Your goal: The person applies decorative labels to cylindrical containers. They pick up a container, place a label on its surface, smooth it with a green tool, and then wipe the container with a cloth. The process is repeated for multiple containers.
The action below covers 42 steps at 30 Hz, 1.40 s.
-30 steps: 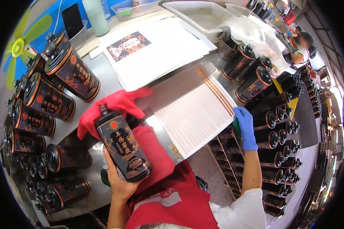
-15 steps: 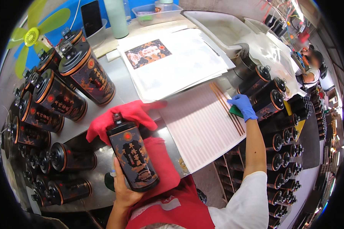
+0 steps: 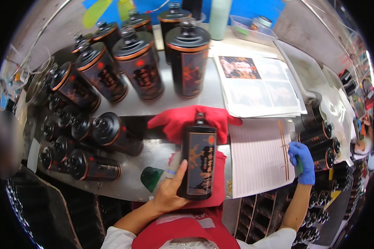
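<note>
My left hand [image 3: 170, 193] grips the lower left side of a black square-shouldered bottle [image 3: 200, 164] with an orange-and-gold printed front. The bottle leans over a red cloth [image 3: 174, 122] at the bench edge. My right hand, in a blue glove [image 3: 302, 162], is closed on a flat green scraper-like piece [image 3: 298, 167], mostly hidden by the fingers. Thin brownish strips [image 3: 285, 155] show by its fingertips, over the right side of a pale lined sheet [image 3: 257, 162] with brown stripes. Beside my left hand lies a green piece [image 3: 151, 178], next to a pale grey part with a blue band.
Several black cylindrical bottles [image 3: 139, 68] stand at the back left, more at the left [image 3: 93, 166]. Printed sheets [image 3: 266, 93] lie at the back right, beside a white basin [image 3: 297, 62]. Bottles [image 3: 320, 135] lie at the right edge. Below are racks [image 3: 257, 213].
The view has swung left. The held bottle now appears more upright. My gloved right hand has gone from lying over the striped sheet to a closed grip at its right edge.
</note>
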{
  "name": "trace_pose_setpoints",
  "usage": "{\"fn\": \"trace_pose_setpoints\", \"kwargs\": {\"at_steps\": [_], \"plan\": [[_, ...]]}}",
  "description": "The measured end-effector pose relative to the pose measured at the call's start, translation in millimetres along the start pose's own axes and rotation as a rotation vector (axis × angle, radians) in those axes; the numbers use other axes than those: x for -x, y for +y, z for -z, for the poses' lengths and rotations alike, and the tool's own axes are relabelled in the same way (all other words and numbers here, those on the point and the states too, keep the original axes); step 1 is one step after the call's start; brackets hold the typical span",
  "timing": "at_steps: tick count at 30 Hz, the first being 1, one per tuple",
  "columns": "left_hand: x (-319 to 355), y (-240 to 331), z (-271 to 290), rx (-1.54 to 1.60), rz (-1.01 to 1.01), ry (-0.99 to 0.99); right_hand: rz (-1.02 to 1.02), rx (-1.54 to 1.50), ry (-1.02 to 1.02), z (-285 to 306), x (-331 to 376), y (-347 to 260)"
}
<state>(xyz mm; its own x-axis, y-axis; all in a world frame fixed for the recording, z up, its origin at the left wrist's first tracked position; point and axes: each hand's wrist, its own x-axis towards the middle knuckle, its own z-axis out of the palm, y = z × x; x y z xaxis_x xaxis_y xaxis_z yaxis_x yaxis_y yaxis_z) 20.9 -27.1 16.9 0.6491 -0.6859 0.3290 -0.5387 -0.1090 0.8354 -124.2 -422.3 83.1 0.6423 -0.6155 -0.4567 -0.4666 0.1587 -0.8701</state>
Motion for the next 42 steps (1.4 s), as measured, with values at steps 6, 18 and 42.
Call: {"fn": "trace_pose_setpoints", "kwargs": {"at_steps": [6,18,42], "plan": [[-4.9,14.6,26.7,0.05,-0.129,0.088,0.005,0.172,-0.215,-82.6,52.0,-65.0],[-98.0,62.2,30.3,0.974,0.271,-0.566,0.027,0.245,-0.497,-129.3,113.8,-135.2],[-111.4,-8.8,31.6,0.843,0.514,0.325,0.013,0.103,-0.348,-168.8,-10.3,-66.4]]}}
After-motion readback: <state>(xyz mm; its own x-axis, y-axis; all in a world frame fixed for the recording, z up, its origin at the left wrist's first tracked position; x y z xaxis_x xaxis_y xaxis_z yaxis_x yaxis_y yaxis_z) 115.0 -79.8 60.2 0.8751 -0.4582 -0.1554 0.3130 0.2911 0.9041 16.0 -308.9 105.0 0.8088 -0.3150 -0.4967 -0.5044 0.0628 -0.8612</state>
